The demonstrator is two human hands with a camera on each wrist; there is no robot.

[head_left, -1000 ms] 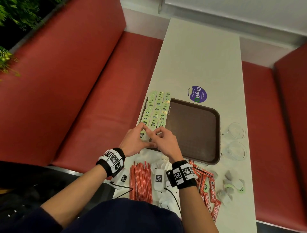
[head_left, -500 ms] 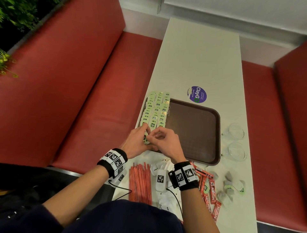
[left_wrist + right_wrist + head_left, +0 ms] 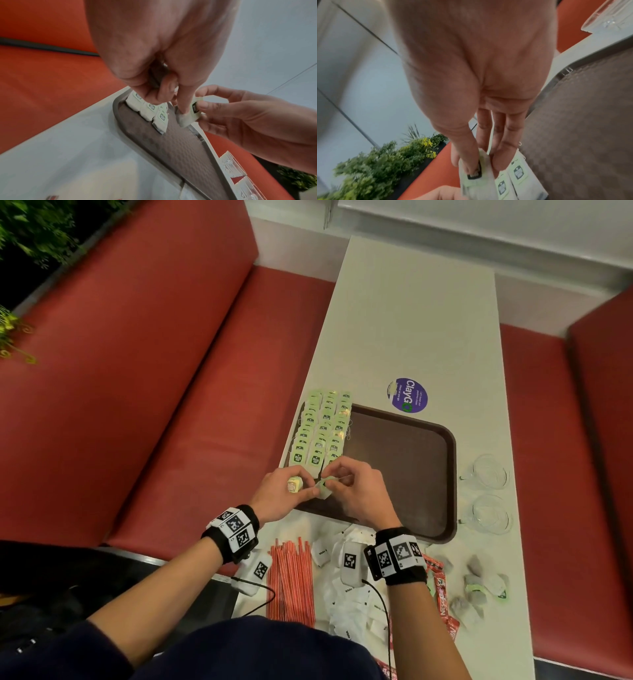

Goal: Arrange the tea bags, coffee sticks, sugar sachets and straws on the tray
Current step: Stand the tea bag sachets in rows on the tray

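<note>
Tea bags in pale green paper envelopes (image 3: 320, 428) are laid in three overlapping rows along the left side of a brown textured plastic tray (image 3: 407, 460), which rests on a long white worktop (image 3: 411, 313). One further green-labelled tea bag (image 3: 323, 486) is held above the tray's near left corner, just in front of the nearest row, and is pinched from both sides. The left hand (image 3: 279, 496) is curled, its thumb and forefinger pressed on the bag's left part, while another small pale packet (image 3: 294, 484) is tucked under its remaining fingers. The right hand (image 3: 356, 491) is clamped on the same bag with thumb and fingertips, as is confirmed in the left wrist view, where its thumb is seen over the bag's dark label. Red-and-white striped straws (image 3: 291, 580) are gathered in a bundle on the worktop near the body, with white sugar sachets (image 3: 349, 597) scattered just beside them and red coffee sticks (image 3: 442, 587) further right. Loose grey tea bags (image 3: 479, 583) are lying near the right edge. Two clear glass cups (image 3: 488, 494) are standing just beside the tray's right rim, and a round purple sticker (image 3: 407, 395) is seen beyond its far edge. Red padded benches (image 3: 137, 371) are visible on either side.
</note>
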